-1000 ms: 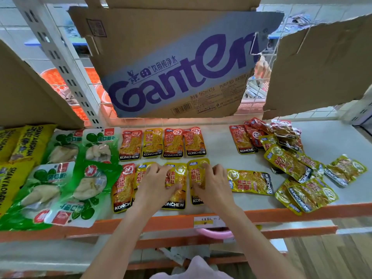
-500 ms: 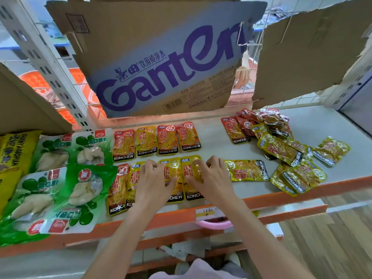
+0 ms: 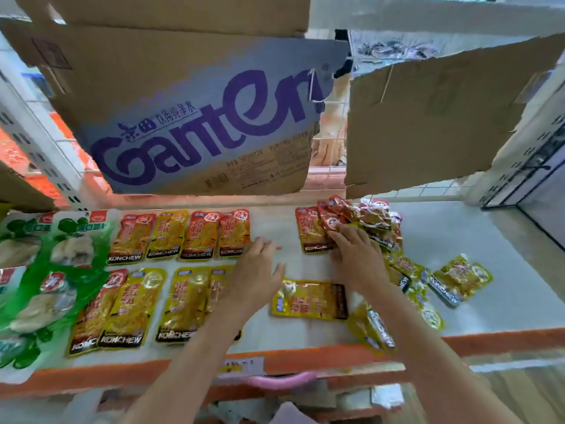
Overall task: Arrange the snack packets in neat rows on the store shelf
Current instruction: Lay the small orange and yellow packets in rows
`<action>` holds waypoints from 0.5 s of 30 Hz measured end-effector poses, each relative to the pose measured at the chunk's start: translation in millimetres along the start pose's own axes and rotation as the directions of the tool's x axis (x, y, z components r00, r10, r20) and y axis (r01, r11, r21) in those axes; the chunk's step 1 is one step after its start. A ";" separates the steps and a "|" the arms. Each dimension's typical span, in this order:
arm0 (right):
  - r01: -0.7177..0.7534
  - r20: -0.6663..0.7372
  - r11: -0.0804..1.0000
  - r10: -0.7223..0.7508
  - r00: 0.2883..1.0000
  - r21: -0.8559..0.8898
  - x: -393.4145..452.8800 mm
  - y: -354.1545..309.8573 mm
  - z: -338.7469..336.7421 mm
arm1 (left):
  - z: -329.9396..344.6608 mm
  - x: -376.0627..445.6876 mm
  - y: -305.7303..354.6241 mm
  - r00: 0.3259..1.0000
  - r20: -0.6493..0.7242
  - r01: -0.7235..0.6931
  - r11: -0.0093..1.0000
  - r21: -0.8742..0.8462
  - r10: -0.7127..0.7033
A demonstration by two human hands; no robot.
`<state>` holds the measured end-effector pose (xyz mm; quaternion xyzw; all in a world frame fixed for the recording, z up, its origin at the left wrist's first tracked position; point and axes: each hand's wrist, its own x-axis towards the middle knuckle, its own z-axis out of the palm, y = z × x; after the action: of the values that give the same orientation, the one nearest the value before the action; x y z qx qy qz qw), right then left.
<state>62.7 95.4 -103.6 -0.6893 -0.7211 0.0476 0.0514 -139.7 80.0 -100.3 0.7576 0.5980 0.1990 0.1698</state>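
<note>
We see a pale grey shelf point(image 3: 458, 240) with an orange front edge point(image 3: 504, 341) carrying a small price label point(image 3: 241, 365). Along its back edge lies a row of four packets point(image 3: 180, 235), side by side, red and yellow by turns. Nearer the front edge lies a second row point(image 3: 134, 310) of red and yellow packets, some overlapping. At the left end lie green packets point(image 3: 52, 270). Near the front edge, right of the middle, a single yellow packet point(image 3: 310, 299) lies sideways. Toward the right end we find a loose heap point(image 3: 367, 221) of red and yellow packets, and one yellow packet point(image 3: 461, 278) lying apart from it.
</note>
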 end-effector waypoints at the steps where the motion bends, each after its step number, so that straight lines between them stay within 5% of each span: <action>1: 0.006 0.022 1.000 -0.006 1.000 -0.011 3.2 12.4 -0.5 | 7.5 9.8 8.9 1.000 -0.011 -0.017 1.000 -0.002 0.017; 11: -0.031 0.055 0.999 0.034 0.998 -0.043 22.6 55.9 -17.7 | 59.6 53.4 53.2 0.998 0.060 -0.020 0.985 0.170 0.010; 15: 0.209 0.033 0.975 -0.212 0.977 0.081 32.1 40.6 -15.6 | 56.0 41.8 49.2 1.000 0.009 -0.005 0.987 0.160 0.004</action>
<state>103.6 129.3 -93.6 -0.6054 -0.7885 0.0840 0.0676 -61.5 108.4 -120.1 0.7709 0.6097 0.1474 0.1106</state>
